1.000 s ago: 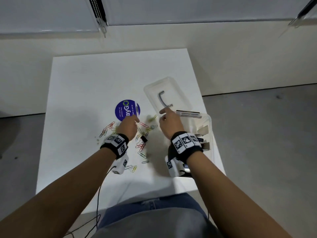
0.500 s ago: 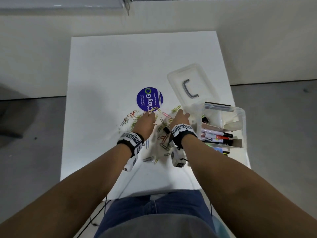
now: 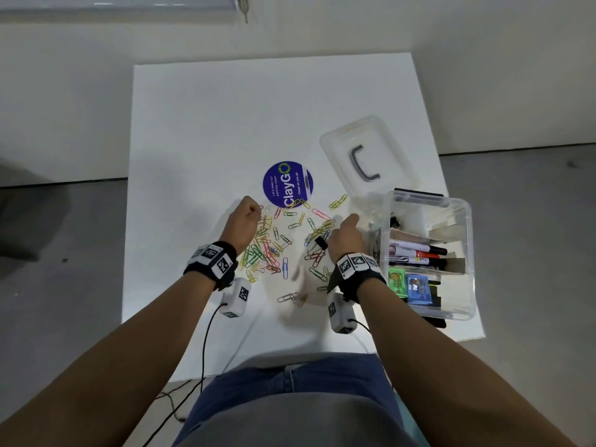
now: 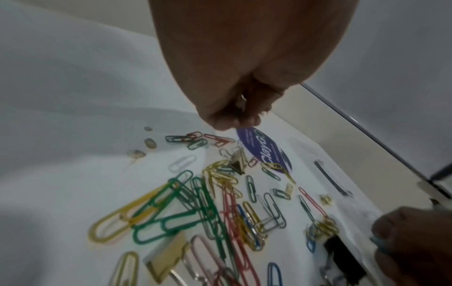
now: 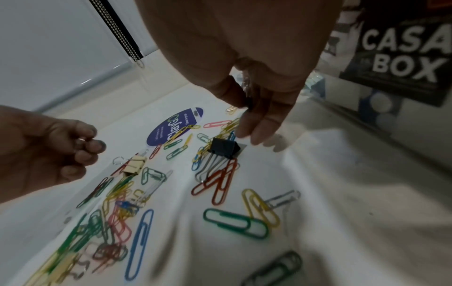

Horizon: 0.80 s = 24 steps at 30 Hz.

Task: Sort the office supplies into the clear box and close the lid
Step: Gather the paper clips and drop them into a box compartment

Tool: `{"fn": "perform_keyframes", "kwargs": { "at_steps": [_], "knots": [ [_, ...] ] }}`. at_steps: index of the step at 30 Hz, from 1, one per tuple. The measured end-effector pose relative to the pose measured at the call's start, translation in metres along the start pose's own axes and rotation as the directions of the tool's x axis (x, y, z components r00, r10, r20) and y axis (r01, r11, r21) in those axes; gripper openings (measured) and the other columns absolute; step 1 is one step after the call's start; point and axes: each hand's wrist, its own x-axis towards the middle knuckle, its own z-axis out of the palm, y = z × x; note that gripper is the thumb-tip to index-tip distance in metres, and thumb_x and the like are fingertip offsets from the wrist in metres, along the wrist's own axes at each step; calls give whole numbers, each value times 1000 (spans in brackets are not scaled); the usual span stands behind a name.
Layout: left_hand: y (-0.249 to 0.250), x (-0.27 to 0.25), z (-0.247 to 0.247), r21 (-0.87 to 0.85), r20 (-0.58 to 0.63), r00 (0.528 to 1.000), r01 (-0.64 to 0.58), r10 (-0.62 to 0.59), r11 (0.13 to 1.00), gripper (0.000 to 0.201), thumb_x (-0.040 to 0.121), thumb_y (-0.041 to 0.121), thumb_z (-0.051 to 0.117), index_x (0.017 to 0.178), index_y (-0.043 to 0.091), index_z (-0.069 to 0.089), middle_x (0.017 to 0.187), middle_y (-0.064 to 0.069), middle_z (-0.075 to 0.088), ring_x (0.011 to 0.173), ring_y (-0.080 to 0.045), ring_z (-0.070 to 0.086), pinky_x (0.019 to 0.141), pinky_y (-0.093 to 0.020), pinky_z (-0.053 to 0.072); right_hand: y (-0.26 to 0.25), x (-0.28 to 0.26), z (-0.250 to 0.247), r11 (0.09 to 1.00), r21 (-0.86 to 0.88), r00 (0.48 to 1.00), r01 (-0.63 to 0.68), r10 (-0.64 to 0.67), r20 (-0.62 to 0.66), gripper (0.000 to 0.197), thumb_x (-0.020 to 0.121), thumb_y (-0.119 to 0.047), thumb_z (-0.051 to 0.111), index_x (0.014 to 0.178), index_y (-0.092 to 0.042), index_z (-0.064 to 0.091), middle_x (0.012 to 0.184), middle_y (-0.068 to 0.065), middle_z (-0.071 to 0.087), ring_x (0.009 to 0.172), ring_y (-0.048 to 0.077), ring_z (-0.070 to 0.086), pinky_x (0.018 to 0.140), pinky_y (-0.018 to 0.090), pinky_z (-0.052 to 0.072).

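Note:
Several coloured paper clips [image 3: 283, 243] lie scattered on the white table [image 3: 200, 124], with a black binder clip [image 3: 321, 242] among them. My left hand [image 3: 246, 211] hovers over the left of the pile, fingers curled round silvery clips [image 4: 240, 100]. My right hand [image 3: 350, 224] is beside the clear box [image 3: 469, 253], just past the black binder clip [image 5: 223, 148]. Its thumb pinches a few clips [image 5: 246, 85] against the fingers. The box holds markers [image 3: 416, 251] and coloured packets. Its lid [image 3: 342, 140] lies flat behind it, handle up.
A round purple sticker [image 3: 288, 184] sits on the table beyond the clips. A gold binder clip [image 5: 134, 164] lies between my hands. The box stands near the table's right edge, and a cable [image 3: 204, 343] hangs off the near edge.
My left hand has drawn left, away from the sticker, with its fingers curled. My right hand has shifted slightly right, closer to the box wall. The head view has tilted down.

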Motion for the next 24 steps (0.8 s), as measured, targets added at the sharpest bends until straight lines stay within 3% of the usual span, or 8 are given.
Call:
{"fn": "perform_keyframes", "kwargs": {
  "at_steps": [2,4,8,11,13,17,20,24],
  "knots": [
    [-1,0,2,-73,60,997,47,-43,996,4,87,8,46,87,11,44,80,-3,45,74,-18,41,66,-32,36,5,-4,5,999,8,998,35,-35,47,27,96,-11,38,122,-4,41,104,20,59,92,35,60,72,31,39],
    [-1,-3,8,-79,43,997,68,-65,995,12,86,15,55,88,13,43,78,-2,45,69,-19,41,65,-34,37,10,-4,8,997,31,996,63,-65,54,22,95,-8,34,113,-5,46,98,19,60,81,33,57,68,33,41],
    [-1,-4,17,145,-83,988,144,-133,979,31,90,34,57,106,12,45,84,-3,60,74,-23,57,69,-32,44,13,-6,12,994,41,994,106,-106,2,24,96,-12,41,113,-2,54,116,20,53,96,37,58,77,33,43],
    [-4,0,25,254,-86,991,123,-104,959,21,94,27,53,102,8,50,90,-8,62,81,-28,57,70,-31,42,9,-11,19,981,-88,983,173,-167,75,33,92,-24,54,117,-3,49,123,16,43,98,36,59,83,38,50],
    [-2,0,28,262,-74,994,93,-76,961,15,95,24,51,94,9,49,86,-8,61,79,-29,57,66,-31,40,8,-12,24,956,-192,971,221,-196,139,39,90,-25,59,119,-4,47,125,16,42,100,36,59,84,41,52],
    [9,-11,24,215,-81,996,54,-37,975,16,95,25,52,93,9,51,80,-3,58,68,-19,52,55,-27,38,7,-11,23,953,-220,975,207,-182,128,29,92,-10,50,120,-2,48,127,19,44,102,38,61,83,40,51],
    [10,-20,21,195,-72,995,76,-63,978,17,94,27,53,92,10,52,86,-5,61,73,-21,54,65,-29,40,10,-12,20,945,-240,972,222,-195,133,30,92,-8,50,121,-1,46,129,19,42,105,37,59,84,40,51],
    [4,-36,24,201,-58,995,94,-84,975,16,93,25,55,89,11,52,86,-4,61,78,-23,56,74,-34,46,8,-18,26,958,-211,978,194,-170,125,45,89,-22,59,125,-4,39,128,17,38,106,37,58,83,42,51]
  ]
}}
